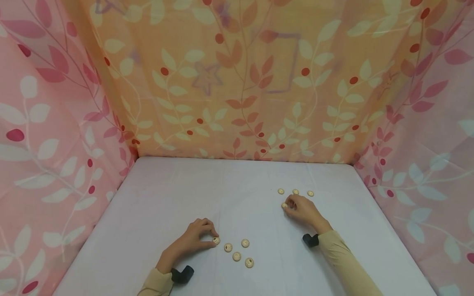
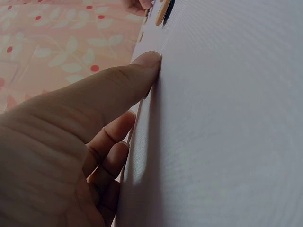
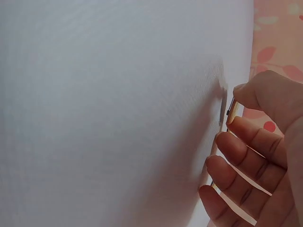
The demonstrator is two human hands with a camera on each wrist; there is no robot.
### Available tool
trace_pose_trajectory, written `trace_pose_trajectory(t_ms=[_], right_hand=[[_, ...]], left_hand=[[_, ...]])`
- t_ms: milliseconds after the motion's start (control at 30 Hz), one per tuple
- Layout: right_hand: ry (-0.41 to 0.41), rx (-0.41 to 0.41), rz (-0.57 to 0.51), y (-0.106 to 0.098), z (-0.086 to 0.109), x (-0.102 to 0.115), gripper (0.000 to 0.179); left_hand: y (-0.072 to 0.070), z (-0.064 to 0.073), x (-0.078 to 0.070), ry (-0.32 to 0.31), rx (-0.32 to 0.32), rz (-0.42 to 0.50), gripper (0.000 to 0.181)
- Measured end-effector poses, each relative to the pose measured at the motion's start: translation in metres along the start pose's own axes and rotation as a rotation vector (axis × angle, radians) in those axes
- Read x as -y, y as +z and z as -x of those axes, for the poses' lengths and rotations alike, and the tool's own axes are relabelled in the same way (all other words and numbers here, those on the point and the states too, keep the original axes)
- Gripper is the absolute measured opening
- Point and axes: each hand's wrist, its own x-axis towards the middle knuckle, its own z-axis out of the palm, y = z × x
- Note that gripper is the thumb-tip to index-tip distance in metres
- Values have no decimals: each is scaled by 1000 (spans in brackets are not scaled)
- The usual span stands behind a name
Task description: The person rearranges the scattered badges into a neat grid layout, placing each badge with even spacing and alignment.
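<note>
My left hand [image 1: 190, 237] is low on the white table, thumb and forefinger pinching a small round wooden disc [image 1: 216, 240] with dark marks on its face. In the left wrist view the thumb [image 2: 113, 90] hides most of that disc. Farther out, my right hand [image 1: 301, 209] pinches another wooden disc [image 1: 284, 205] between thumb and forefinger. That disc [image 3: 233, 111] appears edge-on in the right wrist view, close over the cloth, with the other fingers loosely bent below it. Just beyond the right hand lie three similar discs in a row, the middle disc [image 1: 296, 191] right behind its knuckles.
Several loose discs [image 1: 236, 256] are scattered to the right of the left hand. White cloth covers the table [image 1: 177, 189]. Leaf-patterned curtains [image 1: 237, 82] enclose its back and sides. Each wrist carries a black camera [image 1: 182, 274].
</note>
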Motion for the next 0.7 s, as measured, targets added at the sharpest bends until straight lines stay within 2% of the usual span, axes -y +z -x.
trace_pose_trajectory(t_ms=[433, 700], right_hand=[[8, -20, -1, 1, -6, 0, 16], [13, -12, -8, 3, -7, -2, 17]], left_hand=[[-2, 0, -1, -23, 20, 6, 18], [1, 0, 2, -8, 4, 0, 18]])
